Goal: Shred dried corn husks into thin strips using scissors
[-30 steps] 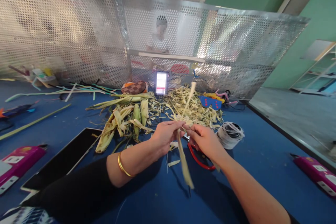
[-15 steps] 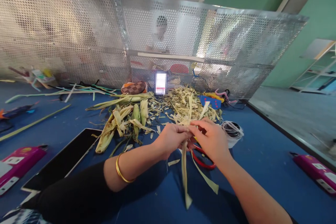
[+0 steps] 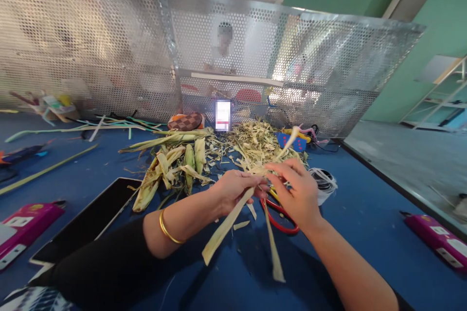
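Pale corn husk strips (image 3: 228,228) are pinched between the thumb and fingers of my left hand (image 3: 237,192), with two long ends hanging toward the table's front. My right hand (image 3: 297,194) is close beside it, thumb and bent fingertips at the same crossing of strips; one pale end (image 3: 290,141) rises above its fingers. The exact fingertip contact is partly hidden. Below the hands lie scissors with red handles (image 3: 282,226), their blades mostly covered. Small husk scraps (image 3: 241,225) are scattered on the blue table (image 3: 233,282).
Whole husks (image 3: 164,170) and a heap of shredded husk (image 3: 259,143) lie beyond my hands. A white spool (image 3: 324,184) stands right. A dark tablet (image 3: 89,218) and magenta power strips (image 3: 436,238) flank me. Behind a perforated metal screen (image 3: 120,48) sits a person.
The hanging husk ends have swung: one now points lower left, the other hangs straighter. The upper end leans further right. My right fingers have lifted and parted slightly from the left hand.
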Action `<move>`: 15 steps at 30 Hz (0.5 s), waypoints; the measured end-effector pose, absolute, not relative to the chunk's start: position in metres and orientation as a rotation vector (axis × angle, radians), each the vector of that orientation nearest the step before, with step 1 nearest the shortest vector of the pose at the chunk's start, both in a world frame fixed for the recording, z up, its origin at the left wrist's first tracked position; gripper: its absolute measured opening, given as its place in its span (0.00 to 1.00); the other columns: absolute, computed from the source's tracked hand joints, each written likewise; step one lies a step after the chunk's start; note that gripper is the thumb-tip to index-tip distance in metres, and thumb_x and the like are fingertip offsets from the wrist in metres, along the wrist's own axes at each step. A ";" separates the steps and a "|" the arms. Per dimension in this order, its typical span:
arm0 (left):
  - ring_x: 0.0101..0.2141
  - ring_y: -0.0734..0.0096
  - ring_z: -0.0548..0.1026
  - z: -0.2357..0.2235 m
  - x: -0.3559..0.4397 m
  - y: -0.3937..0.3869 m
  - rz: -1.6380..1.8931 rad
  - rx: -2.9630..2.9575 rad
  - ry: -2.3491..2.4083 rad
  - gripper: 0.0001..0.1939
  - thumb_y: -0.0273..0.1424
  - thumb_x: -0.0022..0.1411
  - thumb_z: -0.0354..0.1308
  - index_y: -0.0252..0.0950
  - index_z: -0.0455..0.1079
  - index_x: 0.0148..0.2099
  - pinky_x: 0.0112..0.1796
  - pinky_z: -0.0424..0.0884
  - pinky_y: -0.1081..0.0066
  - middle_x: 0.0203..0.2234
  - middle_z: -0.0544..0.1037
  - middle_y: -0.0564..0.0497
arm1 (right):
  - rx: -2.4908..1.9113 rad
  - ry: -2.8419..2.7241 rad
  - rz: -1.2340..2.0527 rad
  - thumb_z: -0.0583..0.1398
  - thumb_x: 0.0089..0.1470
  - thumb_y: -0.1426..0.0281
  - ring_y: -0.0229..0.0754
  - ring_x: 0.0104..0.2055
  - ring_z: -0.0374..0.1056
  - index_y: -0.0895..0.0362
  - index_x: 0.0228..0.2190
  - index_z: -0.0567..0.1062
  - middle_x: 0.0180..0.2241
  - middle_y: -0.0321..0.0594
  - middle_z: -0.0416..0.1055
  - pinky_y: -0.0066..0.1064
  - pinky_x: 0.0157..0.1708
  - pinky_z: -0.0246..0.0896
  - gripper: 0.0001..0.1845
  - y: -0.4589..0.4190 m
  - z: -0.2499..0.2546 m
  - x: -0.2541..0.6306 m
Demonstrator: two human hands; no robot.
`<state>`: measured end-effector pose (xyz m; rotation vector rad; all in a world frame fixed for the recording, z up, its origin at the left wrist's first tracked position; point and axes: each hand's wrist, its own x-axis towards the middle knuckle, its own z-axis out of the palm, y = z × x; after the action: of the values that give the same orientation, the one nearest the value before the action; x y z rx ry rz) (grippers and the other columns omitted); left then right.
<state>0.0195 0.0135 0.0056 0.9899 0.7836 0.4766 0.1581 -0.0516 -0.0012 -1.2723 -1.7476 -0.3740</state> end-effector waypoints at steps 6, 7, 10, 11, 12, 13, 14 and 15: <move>0.19 0.78 0.70 0.006 0.017 0.022 0.600 0.814 0.756 0.06 0.20 0.53 0.58 0.27 0.72 0.25 0.21 0.66 0.78 0.18 0.74 0.49 | -1.051 -2.321 -0.650 0.52 0.57 0.77 0.42 0.35 0.66 0.59 0.37 0.74 0.30 0.42 0.71 0.38 0.40 0.59 0.11 -0.056 -0.004 0.139; 0.19 0.77 0.70 0.005 0.017 0.021 0.599 0.803 0.770 0.06 0.21 0.53 0.58 0.27 0.72 0.25 0.21 0.65 0.78 0.19 0.74 0.49 | -1.045 -2.333 -0.680 0.52 0.57 0.78 0.42 0.34 0.66 0.59 0.36 0.74 0.29 0.41 0.71 0.38 0.41 0.58 0.12 -0.056 -0.006 0.136; 0.18 0.78 0.70 0.004 0.017 0.020 0.607 0.811 0.783 0.08 0.22 0.55 0.56 0.28 0.72 0.25 0.22 0.66 0.78 0.18 0.74 0.49 | -0.989 -2.319 -0.567 0.53 0.57 0.76 0.42 0.34 0.67 0.58 0.37 0.74 0.30 0.42 0.72 0.38 0.41 0.59 0.10 -0.057 -0.006 0.136; 0.18 0.78 0.70 0.004 0.018 0.020 0.623 0.837 0.778 0.08 0.22 0.56 0.55 0.28 0.71 0.25 0.22 0.66 0.78 0.17 0.73 0.50 | -0.983 -2.262 -0.477 0.53 0.57 0.75 0.42 0.35 0.67 0.57 0.38 0.73 0.31 0.42 0.73 0.38 0.41 0.60 0.10 -0.057 -0.005 0.138; 0.16 0.79 0.68 0.004 0.018 0.019 0.642 0.890 0.776 0.09 0.23 0.57 0.55 0.29 0.71 0.25 0.21 0.65 0.78 0.16 0.72 0.52 | -1.000 -2.172 -0.380 0.54 0.58 0.73 0.42 0.36 0.68 0.57 0.40 0.73 0.32 0.43 0.73 0.37 0.40 0.61 0.10 -0.058 -0.004 0.139; 0.15 0.80 0.67 0.004 0.019 0.018 0.660 0.969 0.782 0.09 0.23 0.57 0.54 0.30 0.70 0.25 0.19 0.64 0.78 0.15 0.71 0.53 | -1.047 -2.052 -0.289 0.53 0.58 0.72 0.41 0.35 0.68 0.57 0.42 0.72 0.32 0.43 0.73 0.35 0.38 0.62 0.11 -0.058 -0.003 0.141; 0.14 0.80 0.66 0.003 0.019 0.016 0.667 1.074 0.788 0.09 0.24 0.56 0.54 0.30 0.70 0.25 0.18 0.63 0.79 0.13 0.70 0.54 | -1.122 -1.914 -0.208 0.53 0.58 0.71 0.41 0.33 0.68 0.57 0.43 0.72 0.31 0.42 0.72 0.34 0.35 0.63 0.12 -0.058 -0.003 0.142; 0.14 0.79 0.66 0.003 0.020 0.014 0.658 1.194 0.790 0.09 0.24 0.56 0.53 0.31 0.70 0.25 0.16 0.62 0.79 0.13 0.69 0.55 | -1.219 -1.776 -0.130 0.54 0.58 0.69 0.40 0.30 0.67 0.57 0.43 0.72 0.28 0.40 0.71 0.32 0.32 0.63 0.13 -0.058 -0.003 0.143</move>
<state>0.0196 0.0135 0.0029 1.1938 0.7895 0.6577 0.1425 -0.0578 -0.0029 -1.2190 -1.7764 -0.1297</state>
